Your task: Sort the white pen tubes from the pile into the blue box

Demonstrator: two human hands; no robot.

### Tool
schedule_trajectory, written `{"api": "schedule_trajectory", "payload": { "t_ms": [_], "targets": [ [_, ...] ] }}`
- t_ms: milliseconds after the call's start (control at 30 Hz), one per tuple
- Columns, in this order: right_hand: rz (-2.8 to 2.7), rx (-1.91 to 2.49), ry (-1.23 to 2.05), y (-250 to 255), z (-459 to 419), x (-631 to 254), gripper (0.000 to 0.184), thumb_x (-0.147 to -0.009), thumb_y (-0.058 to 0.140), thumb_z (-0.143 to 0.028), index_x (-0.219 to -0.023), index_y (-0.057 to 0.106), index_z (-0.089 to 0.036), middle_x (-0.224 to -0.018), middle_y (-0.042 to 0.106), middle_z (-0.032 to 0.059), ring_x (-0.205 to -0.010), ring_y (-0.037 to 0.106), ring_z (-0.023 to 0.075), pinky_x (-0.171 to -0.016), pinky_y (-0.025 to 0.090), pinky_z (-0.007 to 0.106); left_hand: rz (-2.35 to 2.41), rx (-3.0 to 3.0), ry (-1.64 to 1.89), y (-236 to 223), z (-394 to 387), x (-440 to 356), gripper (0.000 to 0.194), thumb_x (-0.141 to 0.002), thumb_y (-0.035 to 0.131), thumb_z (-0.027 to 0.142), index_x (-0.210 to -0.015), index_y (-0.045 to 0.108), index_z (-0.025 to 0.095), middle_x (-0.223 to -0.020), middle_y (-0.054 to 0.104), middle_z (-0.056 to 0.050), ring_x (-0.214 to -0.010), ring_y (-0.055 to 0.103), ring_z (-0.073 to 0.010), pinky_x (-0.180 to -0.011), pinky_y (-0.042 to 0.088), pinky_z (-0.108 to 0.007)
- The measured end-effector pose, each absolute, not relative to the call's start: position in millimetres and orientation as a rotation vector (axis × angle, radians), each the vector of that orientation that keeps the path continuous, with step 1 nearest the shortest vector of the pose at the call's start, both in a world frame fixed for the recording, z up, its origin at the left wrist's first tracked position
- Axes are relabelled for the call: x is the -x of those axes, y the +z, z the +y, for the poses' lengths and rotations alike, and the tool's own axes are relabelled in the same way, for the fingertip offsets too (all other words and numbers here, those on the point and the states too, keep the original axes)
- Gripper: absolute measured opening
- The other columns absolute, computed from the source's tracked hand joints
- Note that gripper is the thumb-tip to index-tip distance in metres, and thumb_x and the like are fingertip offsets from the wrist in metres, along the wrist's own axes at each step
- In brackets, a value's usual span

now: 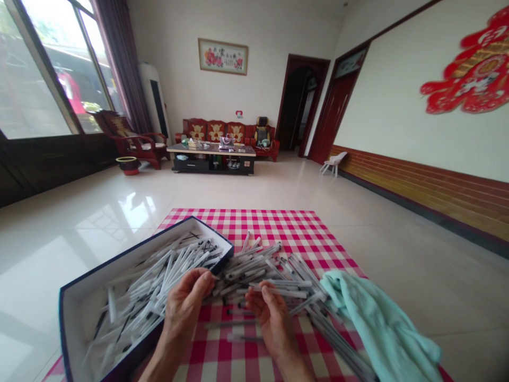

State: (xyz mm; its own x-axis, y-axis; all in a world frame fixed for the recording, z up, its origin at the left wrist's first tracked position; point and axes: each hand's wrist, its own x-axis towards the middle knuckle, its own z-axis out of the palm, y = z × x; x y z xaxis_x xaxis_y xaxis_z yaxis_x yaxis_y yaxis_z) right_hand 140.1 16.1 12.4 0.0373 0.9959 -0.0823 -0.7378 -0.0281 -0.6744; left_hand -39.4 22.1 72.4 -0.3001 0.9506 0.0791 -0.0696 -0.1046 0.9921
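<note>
My left hand (185,302) is over the right edge of the box, with thumb and forefinger pinched together. What is between those fingertips, if anything, is too small to make out. My right hand (272,321) has its fingers curled, palm up, at the near side of a pen pile. A clear-barrelled pen (284,292) appears to be gripped between its thumb and fingers, pointing right. Many translucent pens with dark ends (246,265) lie heaped on the checked cloth. Left of them, a dark-blue-edged white box (81,313) holds loose white pen barrels and thin black refills (159,289).
A mint-green cloth (377,318) lies bunched at the right of the pink-and-white checked tablecloth (306,228). Across the tiled floor stand a low coffee table (212,151), a red wooden sofa (246,130), an armchair (149,146) and a small white chair (334,162).
</note>
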Motion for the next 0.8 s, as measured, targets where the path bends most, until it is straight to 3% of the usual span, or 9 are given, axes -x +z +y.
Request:
{"api": "schedule_trajectory", "payload": {
  "t_ms": [267,433,567,733,800],
  "targets": [
    [-0.518,0.623,1.509,13,16,-140,0.019,-0.076,0.071,-0.028,-0.090,0.065,-0.018,-0.081,0.076,0.0069,-0.073,0.071,0.0187,-0.064,0.056,0.028,1.819,-0.923,1.865,85,26,88,0.031,-0.068,0.069,0.042,-0.089,0.068,0.020,-0.072,0.068,0.002,-0.069,0.063,-0.0145,-0.066,0.049,-0.024],
    [-0.536,0.615,1.513,12,15,-140,0.016,-0.078,0.069,-0.027,-0.089,0.064,-0.017,-0.080,0.076,0.0070,-0.072,0.071,0.0185,-0.063,0.056,0.028,2.334,-1.171,1.452,81,30,100,0.026,-0.072,0.061,0.041,-0.087,0.070,0.023,-0.072,0.071,0.000,-0.075,0.066,-0.0209,-0.066,0.046,-0.029],
    [-0.555,0.602,1.521,11,14,-140,0.014,-0.079,0.068,-0.027,-0.088,0.063,-0.018,-0.079,0.075,0.0062,-0.071,0.070,0.0180,-0.063,0.055,0.027,2.445,-1.413,1.144,81,31,97,0.022,-0.076,0.057,0.035,-0.087,0.070,0.022,-0.073,0.072,-0.002,-0.075,0.067,-0.0230,-0.067,0.045,-0.030],
    [-0.594,0.607,1.527,10,15,-139,0.016,-0.079,0.068,-0.029,-0.088,0.062,-0.018,-0.082,0.074,0.0060,-0.071,0.070,0.0187,-0.063,0.053,0.028,2.480,-1.720,1.269,78,30,92,0.025,-0.080,0.052,0.032,-0.094,0.069,0.020,-0.105,0.068,-0.007,-0.079,0.066,-0.0228,-0.070,0.047,-0.032],
    [-0.637,0.637,1.521,9,14,-138,0.016,-0.079,0.068,-0.030,-0.088,0.061,-0.018,-0.082,0.074,0.0063,-0.072,0.069,0.0196,-0.064,0.052,0.030,2.435,-1.828,1.426,77,29,87,0.024,-0.081,0.052,0.032,-0.094,0.068,0.020,-0.108,0.067,-0.007,-0.085,0.066,-0.0233,-0.071,0.048,-0.032]
  ]
}}
